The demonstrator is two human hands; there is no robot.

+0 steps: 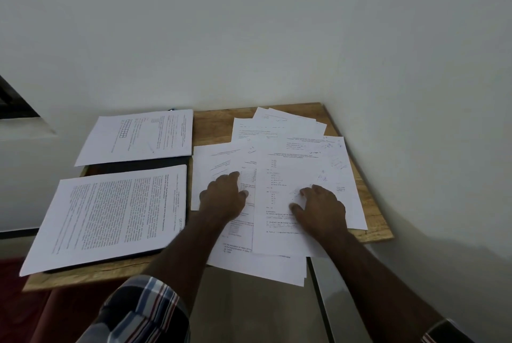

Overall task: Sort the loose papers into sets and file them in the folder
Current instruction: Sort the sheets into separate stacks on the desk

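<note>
sorting loose sheets at the right of the bench

sorting is judged to be the step in hand: both hands are laid on the scattered white printed papers (279, 176) that are fanned across the right half of the light wooden bench (219, 121). the left hand (224, 198) is spread flat, fingers fairly straight, pressing on a sheet near the middle of the spread; the right hand (318, 207) rests palm down with fingers loosely bent on the topmost sheet, and nothing is seen to be gripped by either.

on the left half, two neater stacks are seen: a far stack of white sheets with a small printed grid (138, 135) and a near stack of densely printed white text pages (110, 215). both are laid on an open dark folder (138, 166), of which only a dark strip between the stacks and thin edges are shown. the filing is judged partly done, with many sheets yet to be sorted.

the next move is judged to call for one sheet to be slid free of the overlap, read for its set, and carried left onto the matching stack, the other sheets being held down meanwhile.

little open room is left. the loose spread overhangs the near edge of the bench, so a careless pull could send sheets to the floor. the near stack also overhangs the near left edge. a wall stands close at the back and right; bare wood is shown only at the far middle.
</note>
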